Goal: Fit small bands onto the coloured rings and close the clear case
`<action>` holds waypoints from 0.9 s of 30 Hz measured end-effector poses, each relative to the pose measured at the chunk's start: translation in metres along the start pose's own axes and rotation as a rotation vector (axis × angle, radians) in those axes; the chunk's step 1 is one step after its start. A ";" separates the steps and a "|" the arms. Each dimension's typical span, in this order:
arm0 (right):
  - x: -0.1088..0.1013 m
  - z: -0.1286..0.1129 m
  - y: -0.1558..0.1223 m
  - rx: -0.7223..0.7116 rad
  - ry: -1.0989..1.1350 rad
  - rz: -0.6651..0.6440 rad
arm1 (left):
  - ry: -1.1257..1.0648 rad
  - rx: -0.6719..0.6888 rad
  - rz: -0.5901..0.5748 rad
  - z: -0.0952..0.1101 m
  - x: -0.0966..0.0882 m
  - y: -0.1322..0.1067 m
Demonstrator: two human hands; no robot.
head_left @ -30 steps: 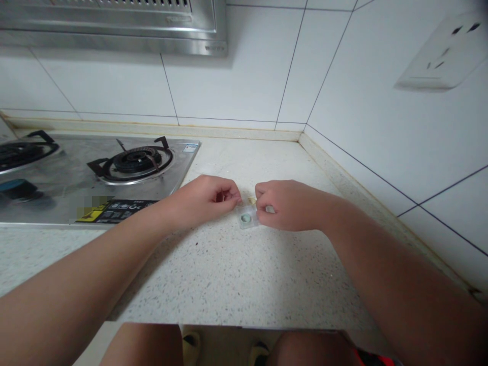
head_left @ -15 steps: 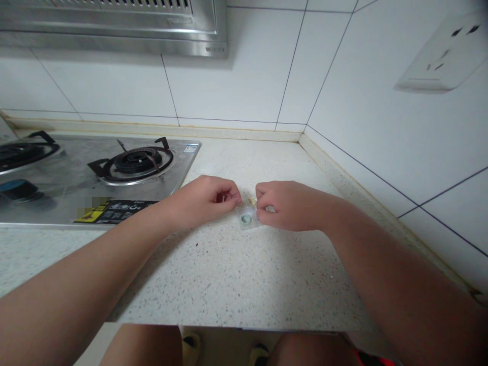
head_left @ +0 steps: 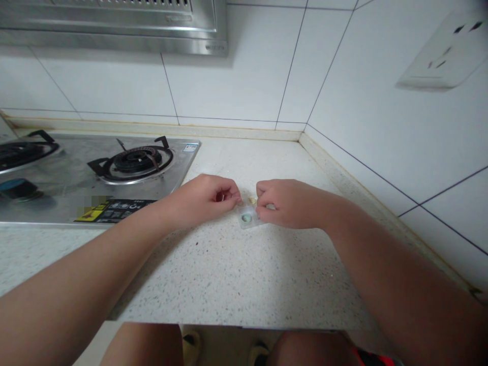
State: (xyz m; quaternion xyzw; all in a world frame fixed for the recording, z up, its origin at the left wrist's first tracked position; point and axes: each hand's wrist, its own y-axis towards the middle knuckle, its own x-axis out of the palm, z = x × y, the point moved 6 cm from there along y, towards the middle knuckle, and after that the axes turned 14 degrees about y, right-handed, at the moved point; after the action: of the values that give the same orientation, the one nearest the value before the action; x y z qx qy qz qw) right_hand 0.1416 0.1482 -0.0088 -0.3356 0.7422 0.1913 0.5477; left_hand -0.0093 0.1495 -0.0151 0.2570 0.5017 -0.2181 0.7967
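A small, clear plastic case [head_left: 244,225] lies on the speckled countertop between my hands. Through it show a greenish ring-shaped piece [head_left: 247,218] at the near side and something yellowish [head_left: 252,200] at the far side, too small to name. My left hand [head_left: 215,195] is closed, thumb and fingertips pinched at the case's left edge. From the right, my right hand [head_left: 285,203] has its fingers curled and closed on the case's right side, hiding part of it. Whether either hand also pinches a smaller piece cannot be made out.
A steel gas hob [head_left: 76,183] with black burners stands to the left, under a range hood [head_left: 152,43]. White tiled walls meet at the back right, where a wall socket [head_left: 438,56] is mounted. The counter's front edge [head_left: 229,324] runs above my legs.
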 end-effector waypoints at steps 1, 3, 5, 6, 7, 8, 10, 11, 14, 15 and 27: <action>0.000 0.000 0.000 0.001 0.000 -0.003 | 0.003 0.001 0.000 0.000 0.000 0.000; 0.000 0.000 0.000 0.003 -0.003 -0.009 | 0.009 0.003 0.001 -0.001 0.000 0.000; 0.000 -0.001 0.000 -0.003 -0.008 -0.007 | 0.009 0.007 0.001 -0.001 0.000 0.000; 0.001 -0.002 0.000 -0.006 -0.010 -0.008 | 0.010 0.006 0.002 -0.001 0.000 0.000; 0.001 -0.002 0.000 -0.005 -0.008 -0.008 | 0.011 0.005 0.002 0.000 0.000 0.000; 0.001 -0.002 0.000 -0.004 -0.004 -0.009 | 0.011 0.004 0.002 0.000 0.000 0.000; 0.000 -0.002 0.001 -0.007 0.008 -0.010 | 0.013 0.002 0.002 0.000 0.000 0.000; 0.000 -0.002 0.001 -0.011 0.012 -0.007 | 0.015 0.001 0.004 0.000 -0.001 0.000; -0.003 -0.002 0.001 -0.033 0.017 0.021 | 0.018 -0.004 0.008 0.000 -0.001 0.000; -0.005 -0.002 0.000 -0.040 0.020 0.036 | 0.017 -0.006 0.009 0.000 -0.001 0.000; 0.000 -0.014 -0.002 -0.186 0.204 0.042 | 0.013 -0.002 -0.002 0.001 -0.001 0.000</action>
State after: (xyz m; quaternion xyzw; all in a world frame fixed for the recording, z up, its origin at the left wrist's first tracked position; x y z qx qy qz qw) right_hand 0.1334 0.1377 -0.0044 -0.3868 0.7799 0.2357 0.4319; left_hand -0.0086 0.1491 -0.0136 0.2573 0.5074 -0.2166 0.7933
